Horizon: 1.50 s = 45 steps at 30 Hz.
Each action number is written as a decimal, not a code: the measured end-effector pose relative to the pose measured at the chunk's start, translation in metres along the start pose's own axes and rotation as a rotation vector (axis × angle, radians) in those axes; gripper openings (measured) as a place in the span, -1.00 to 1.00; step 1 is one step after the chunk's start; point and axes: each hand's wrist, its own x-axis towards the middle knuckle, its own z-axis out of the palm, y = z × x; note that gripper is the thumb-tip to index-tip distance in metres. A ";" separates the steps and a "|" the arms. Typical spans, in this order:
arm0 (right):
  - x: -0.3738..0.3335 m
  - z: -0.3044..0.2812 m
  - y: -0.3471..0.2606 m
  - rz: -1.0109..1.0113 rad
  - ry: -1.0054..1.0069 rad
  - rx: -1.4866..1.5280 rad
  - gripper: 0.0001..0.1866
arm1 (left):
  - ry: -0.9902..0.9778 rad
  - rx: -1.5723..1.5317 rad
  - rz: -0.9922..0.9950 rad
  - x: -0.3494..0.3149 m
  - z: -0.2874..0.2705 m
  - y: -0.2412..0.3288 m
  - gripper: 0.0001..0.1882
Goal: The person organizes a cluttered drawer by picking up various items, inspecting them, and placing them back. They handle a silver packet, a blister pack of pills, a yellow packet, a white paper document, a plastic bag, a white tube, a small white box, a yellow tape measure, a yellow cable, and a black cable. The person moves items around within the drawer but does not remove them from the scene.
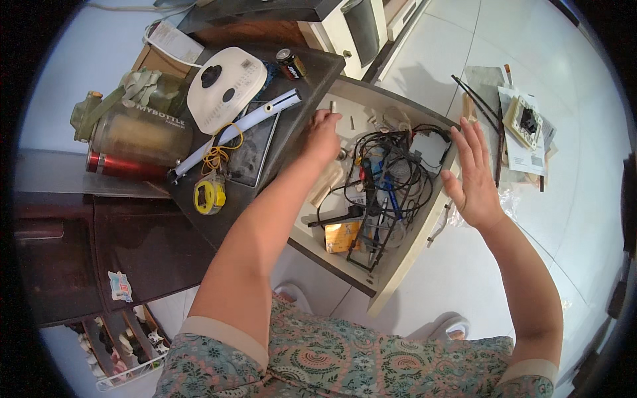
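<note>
My left hand reaches into the back left of a pulled-out drawer. Its fingers are closed around a small pale stub, whose kind is too small to tell. Over the drawer's front edge, my right hand is held open with its fingers stretched out and nothing in it. Tangled black cables fill much of the drawer. Among them lie an orange card and a blue pen-like stick. A small screw-like piece rests near my left hand.
On the dark cabinet top lie a yellow tape measure, a white rod, a battery, a white control panel and a clear bottle. A wall socket and papers sit on the floor at right. Shoes fill a rack lower left.
</note>
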 end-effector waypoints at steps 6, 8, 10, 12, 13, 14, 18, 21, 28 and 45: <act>-0.001 -0.001 0.000 -0.011 0.002 -0.020 -0.32 | 0.062 -0.078 -0.064 0.001 -0.005 0.000 -0.63; -0.002 0.000 0.002 -0.019 0.002 -0.022 -0.32 | 0.013 -0.147 -0.054 0.003 -0.009 0.001 -0.70; -0.002 0.000 0.002 -0.020 0.002 -0.022 -0.32 | -0.056 -0.184 -0.050 0.005 -0.015 0.005 -0.76; -0.003 0.000 0.003 -0.014 0.002 -0.022 -0.32 | -0.111 -0.178 -0.060 0.000 -0.019 0.011 -0.80; -0.002 0.000 0.002 -0.012 -0.001 -0.023 -0.32 | -0.137 -0.175 -0.068 -0.003 -0.021 0.011 -0.82; -0.002 0.000 0.001 -0.010 -0.005 -0.024 -0.32 | -0.142 -0.185 -0.030 -0.003 -0.023 0.011 -0.82; -0.002 0.000 0.000 0.011 -0.015 -0.046 -0.32 | -0.277 -0.149 0.103 -0.008 -0.026 0.016 -0.77; -0.002 -0.001 0.001 0.012 -0.013 -0.037 -0.32 | -0.342 0.102 0.158 -0.021 -0.035 0.034 -0.78; -0.003 -0.001 0.001 0.005 -0.018 -0.076 -0.33 | -0.335 0.249 0.200 -0.022 -0.031 0.028 -0.85; -0.008 -0.011 -0.012 -0.028 0.100 0.002 -0.52 | -0.591 -1.100 -0.039 -0.061 -0.109 0.126 -0.84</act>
